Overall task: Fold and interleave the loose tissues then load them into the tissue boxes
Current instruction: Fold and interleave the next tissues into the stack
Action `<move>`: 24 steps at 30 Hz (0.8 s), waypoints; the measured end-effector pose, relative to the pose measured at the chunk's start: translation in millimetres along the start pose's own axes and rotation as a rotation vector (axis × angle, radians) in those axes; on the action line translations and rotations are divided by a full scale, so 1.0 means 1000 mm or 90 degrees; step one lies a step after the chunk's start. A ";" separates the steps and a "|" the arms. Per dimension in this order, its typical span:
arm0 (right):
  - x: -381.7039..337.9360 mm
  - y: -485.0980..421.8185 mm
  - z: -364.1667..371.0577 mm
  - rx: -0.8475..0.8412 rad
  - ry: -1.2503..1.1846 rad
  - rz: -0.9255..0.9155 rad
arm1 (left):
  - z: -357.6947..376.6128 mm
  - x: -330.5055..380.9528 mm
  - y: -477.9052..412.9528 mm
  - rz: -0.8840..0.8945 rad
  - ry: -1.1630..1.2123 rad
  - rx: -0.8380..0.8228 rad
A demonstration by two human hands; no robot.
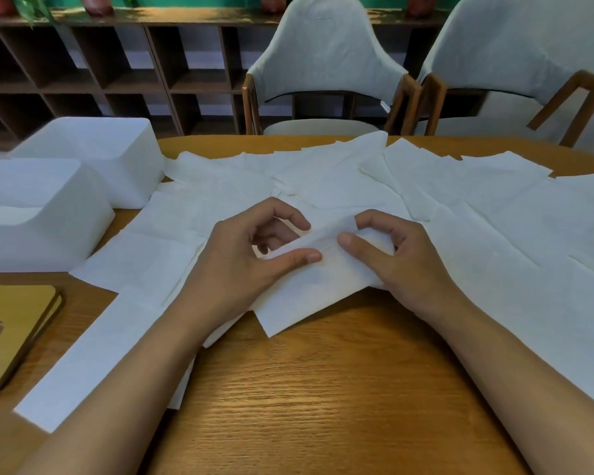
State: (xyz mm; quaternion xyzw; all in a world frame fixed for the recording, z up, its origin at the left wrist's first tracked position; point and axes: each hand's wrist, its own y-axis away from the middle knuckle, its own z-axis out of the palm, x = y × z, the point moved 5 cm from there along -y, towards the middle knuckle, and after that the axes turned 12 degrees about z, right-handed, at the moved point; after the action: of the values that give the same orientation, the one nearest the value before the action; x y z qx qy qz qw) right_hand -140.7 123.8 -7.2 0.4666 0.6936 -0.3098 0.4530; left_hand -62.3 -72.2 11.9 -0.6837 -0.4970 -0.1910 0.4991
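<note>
My left hand [251,255] and my right hand [395,258] both pinch one white tissue [309,296] near the middle of the wooden table [323,389]. My fingers are curled, with my thumbs on top (the tissue bends up between them). Many loose tissues [477,207] lie spread behind it. Two white tissue boxes [93,156] stand on my left.

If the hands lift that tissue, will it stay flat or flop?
It will probably flop: the tissue buckles where the left hand and right hand pinch it. It looks thin, so it is likely very light. A hard tug might tear it.
</note>
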 end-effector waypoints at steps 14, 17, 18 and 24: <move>-0.010 0.008 0.014 -0.076 0.074 -0.059 | -0.011 0.008 -0.002 0.072 -0.055 0.033; -0.011 0.010 0.015 -0.088 0.099 -0.070 | -0.009 0.009 -0.002 0.093 -0.086 0.021; -0.012 0.012 0.016 -0.089 0.101 -0.076 | -0.008 0.008 -0.001 0.095 -0.090 0.020; -0.015 0.011 0.008 -0.040 0.052 -0.089 | -0.006 0.002 -0.003 0.095 -0.146 0.048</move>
State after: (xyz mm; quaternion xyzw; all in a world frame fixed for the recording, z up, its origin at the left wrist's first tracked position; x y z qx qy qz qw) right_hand -125.7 115.0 3.4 0.4150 0.7516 -0.2993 0.4163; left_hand -62.8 -76.0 17.2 -0.7168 -0.5054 -0.0556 0.4773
